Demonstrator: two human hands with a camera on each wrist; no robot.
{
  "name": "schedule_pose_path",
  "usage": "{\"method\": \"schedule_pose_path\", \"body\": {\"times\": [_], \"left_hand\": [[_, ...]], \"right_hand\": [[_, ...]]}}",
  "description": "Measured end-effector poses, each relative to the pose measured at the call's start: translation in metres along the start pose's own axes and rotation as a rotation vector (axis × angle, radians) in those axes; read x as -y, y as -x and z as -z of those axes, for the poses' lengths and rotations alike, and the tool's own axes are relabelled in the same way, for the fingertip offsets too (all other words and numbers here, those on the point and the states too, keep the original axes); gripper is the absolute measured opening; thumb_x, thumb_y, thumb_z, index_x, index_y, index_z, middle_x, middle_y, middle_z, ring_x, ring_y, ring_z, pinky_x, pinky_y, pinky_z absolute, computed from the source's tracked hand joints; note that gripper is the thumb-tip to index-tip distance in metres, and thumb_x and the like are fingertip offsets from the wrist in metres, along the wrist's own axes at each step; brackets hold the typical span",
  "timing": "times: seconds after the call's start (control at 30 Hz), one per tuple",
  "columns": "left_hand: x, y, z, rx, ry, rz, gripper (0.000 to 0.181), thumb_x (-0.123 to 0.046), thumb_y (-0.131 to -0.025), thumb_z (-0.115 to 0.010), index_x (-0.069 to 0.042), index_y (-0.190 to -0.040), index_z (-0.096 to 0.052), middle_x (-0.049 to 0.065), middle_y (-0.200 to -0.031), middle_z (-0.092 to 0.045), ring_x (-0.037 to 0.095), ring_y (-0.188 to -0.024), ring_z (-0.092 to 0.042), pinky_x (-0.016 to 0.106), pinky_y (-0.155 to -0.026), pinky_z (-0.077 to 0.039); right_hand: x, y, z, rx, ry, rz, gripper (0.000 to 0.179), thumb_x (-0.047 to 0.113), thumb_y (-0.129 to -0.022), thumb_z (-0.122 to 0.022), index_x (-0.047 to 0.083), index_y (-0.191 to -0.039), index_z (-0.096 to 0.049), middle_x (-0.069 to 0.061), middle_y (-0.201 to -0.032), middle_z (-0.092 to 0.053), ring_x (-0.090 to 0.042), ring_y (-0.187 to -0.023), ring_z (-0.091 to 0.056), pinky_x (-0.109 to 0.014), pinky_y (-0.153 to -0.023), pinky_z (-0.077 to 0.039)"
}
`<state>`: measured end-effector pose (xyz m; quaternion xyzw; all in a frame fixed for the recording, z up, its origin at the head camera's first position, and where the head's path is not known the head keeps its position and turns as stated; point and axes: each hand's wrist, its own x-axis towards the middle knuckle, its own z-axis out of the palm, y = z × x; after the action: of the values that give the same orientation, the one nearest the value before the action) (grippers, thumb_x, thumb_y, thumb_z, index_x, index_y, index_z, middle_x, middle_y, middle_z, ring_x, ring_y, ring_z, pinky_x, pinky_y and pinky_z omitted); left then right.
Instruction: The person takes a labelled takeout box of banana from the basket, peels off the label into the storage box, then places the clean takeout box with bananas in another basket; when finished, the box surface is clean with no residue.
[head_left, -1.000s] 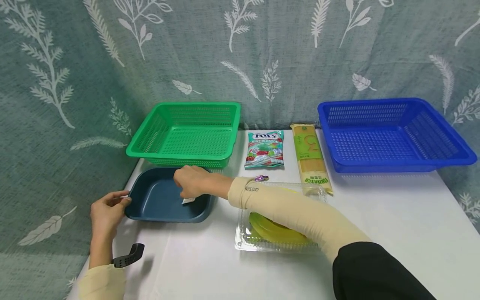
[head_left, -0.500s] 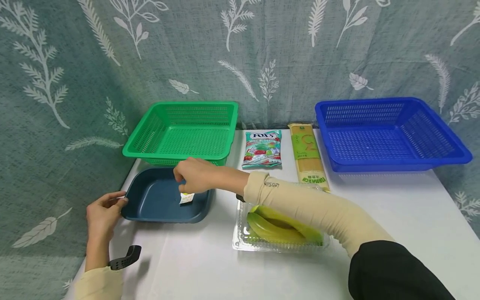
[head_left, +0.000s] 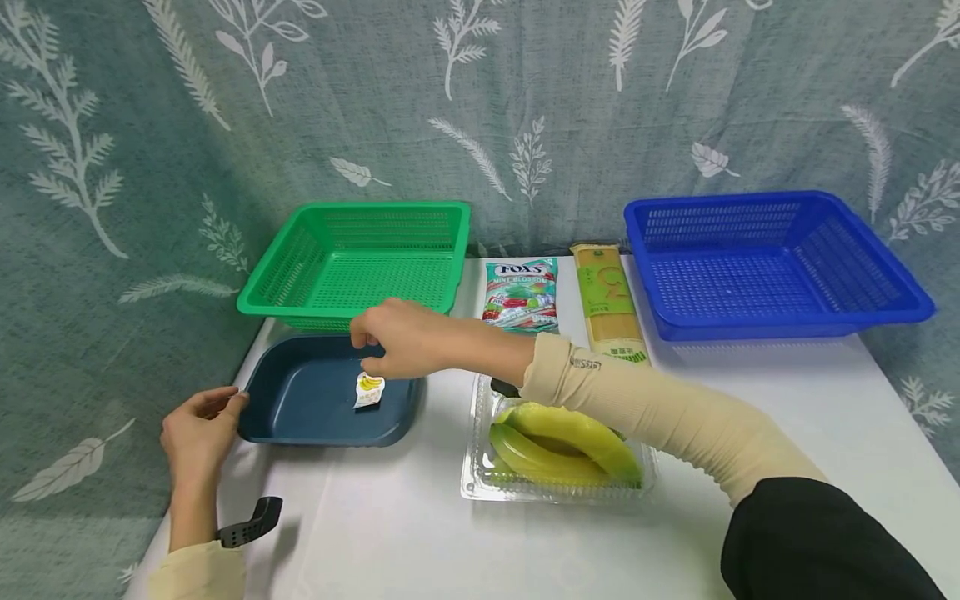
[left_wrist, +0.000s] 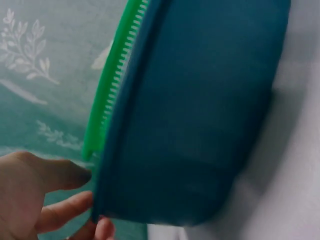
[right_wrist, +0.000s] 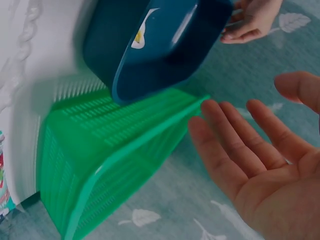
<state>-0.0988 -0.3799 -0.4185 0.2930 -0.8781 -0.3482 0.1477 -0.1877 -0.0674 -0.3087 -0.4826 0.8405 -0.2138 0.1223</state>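
Observation:
My left hand (head_left: 198,429) pinches the left end of a dark blue tub (head_left: 258,417); in the left wrist view its fingertips are right at the rim. My right hand (head_left: 405,337) hovers over the tub's back right part, fingers loosely bent in the head view. The right wrist view has this right hand (right_wrist: 260,160) palm up with nothing on it. A small white piece with a banana picture (head_left: 368,390) is inside the tub on the right, just below the right hand. Part of it hides behind the tub's rim in the right wrist view.
Behind the tub stands a green basket (head_left: 352,312). A clear plastic box (head_left: 480,479) holding bananas (head_left: 555,446) lies under the right forearm. Farther back are a Fox's candy bag (head_left: 520,292), a noodle pack (head_left: 607,296) and a blue basket (head_left: 787,325).
My right hand has risen and drawn slightly back from inside the tub, leaving the small banana-picture piece there. The left hand keeps its hold on the rim. The head view has shifted a little.

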Motion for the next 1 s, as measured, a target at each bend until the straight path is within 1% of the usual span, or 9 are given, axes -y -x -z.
{"method": "schedule_pose_path", "body": {"times": [0.07, 0.2, 0.27, 0.37, 0.43, 0.57, 0.67, 0.8, 1.0], "left_hand": [[-0.007, 0.003, 0.002, -0.036, -0.01, -0.025, 0.042, -0.035, -0.096, -0.065, -0.005, -0.125, -0.069, 0.018, -0.121, -0.067, 0.02, -0.096, -0.061, 0.026, -0.071, -0.042], [-0.026, 0.011, 0.005, -0.096, 0.029, -0.099, 0.041, -0.033, -0.097, -0.063, -0.008, -0.13, -0.067, 0.016, -0.127, -0.066, 0.03, -0.115, -0.06, 0.036, -0.094, -0.047], [-0.036, 0.017, 0.006, -0.121, 0.055, -0.144, 0.04, -0.031, -0.097, -0.062, -0.009, -0.131, -0.067, 0.014, -0.127, -0.066, 0.028, -0.119, -0.06, 0.036, -0.1, -0.046], [-0.049, 0.03, 0.006, -0.142, 0.097, -0.215, 0.037, -0.031, -0.097, -0.064, -0.013, -0.129, -0.068, 0.01, -0.125, -0.067, 0.017, -0.114, -0.062, 0.022, -0.092, -0.049], [-0.06, 0.041, 0.006, -0.149, 0.142, -0.285, 0.035, -0.029, -0.096, -0.065, -0.013, -0.127, -0.069, 0.01, -0.122, -0.068, 0.008, -0.11, -0.062, 0.014, -0.086, -0.048], [-0.08, 0.059, 0.001, -0.139, 0.228, -0.46, 0.032, -0.019, -0.095, -0.068, -0.007, -0.124, -0.069, 0.012, -0.117, -0.069, -0.001, -0.104, -0.062, 0.01, -0.082, -0.047], [-0.093, 0.068, -0.004, -0.132, 0.242, -0.555, 0.033, -0.014, -0.094, -0.069, -0.003, -0.125, -0.068, 0.011, -0.117, -0.069, -0.002, -0.105, -0.061, 0.011, -0.083, -0.047], [-0.105, 0.072, -0.007, -0.115, 0.252, -0.613, 0.034, -0.011, -0.093, -0.07, -0.002, -0.126, -0.067, 0.008, -0.12, -0.069, -0.001, -0.109, -0.06, 0.013, -0.084, -0.047], [-0.12, 0.075, -0.017, -0.014, 0.271, -0.707, 0.042, -0.009, -0.092, -0.071, -0.006, -0.133, -0.064, 0.009, -0.126, -0.065, 0.015, -0.119, -0.058, 0.015, -0.09, -0.045]], "right_hand": [[-0.001, 0.007, 0.004, -0.007, -0.01, -0.003, 0.033, 0.024, -0.099, -0.062, 0.008, -0.127, -0.065, 0.0, -0.117, -0.062, -0.013, -0.11, -0.056, -0.023, -0.091, -0.044], [-0.006, 0.024, 0.011, -0.044, -0.046, -0.017, 0.033, 0.023, -0.099, -0.062, 0.007, -0.128, -0.064, -0.002, -0.122, -0.064, -0.015, -0.115, -0.057, -0.024, -0.095, -0.044], [-0.008, 0.032, 0.014, -0.06, -0.059, -0.027, 0.034, 0.023, -0.099, -0.062, 0.007, -0.129, -0.064, -0.002, -0.125, -0.065, -0.015, -0.116, -0.059, -0.026, -0.096, -0.045], [-0.013, 0.045, 0.016, -0.084, -0.065, -0.039, 0.036, 0.024, -0.099, -0.061, 0.008, -0.131, -0.063, -0.002, -0.128, -0.065, -0.016, -0.117, -0.06, -0.028, -0.096, -0.047], [-0.017, 0.055, 0.018, -0.111, -0.059, -0.045, 0.036, 0.025, -0.099, -0.061, 0.009, -0.131, -0.063, 0.0, -0.129, -0.065, -0.015, -0.117, -0.06, -0.029, -0.096, -0.047], [-0.031, 0.08, 0.022, -0.216, -0.055, -0.056, 0.039, 0.025, -0.098, -0.062, 0.01, -0.134, -0.061, 0.0, -0.133, -0.063, -0.014, -0.114, -0.061, -0.032, -0.096, -0.048], [-0.043, 0.104, 0.024, -0.323, -0.065, -0.078, 0.045, 0.023, -0.096, -0.064, 0.008, -0.138, -0.058, -0.004, -0.135, -0.061, -0.016, -0.111, -0.062, -0.035, -0.094, -0.049], [-0.057, 0.135, 0.024, -0.434, -0.094, -0.122, 0.052, 0.022, -0.095, -0.065, 0.007, -0.144, -0.052, -0.007, -0.139, -0.057, -0.02, -0.114, -0.061, -0.038, -0.094, -0.049], [-0.068, 0.172, 0.023, -0.465, -0.101, -0.168, 0.057, 0.026, -0.098, -0.063, 0.006, -0.148, -0.046, -0.009, -0.147, -0.05, -0.026, -0.132, -0.049, -0.046, -0.106, -0.042]]}}
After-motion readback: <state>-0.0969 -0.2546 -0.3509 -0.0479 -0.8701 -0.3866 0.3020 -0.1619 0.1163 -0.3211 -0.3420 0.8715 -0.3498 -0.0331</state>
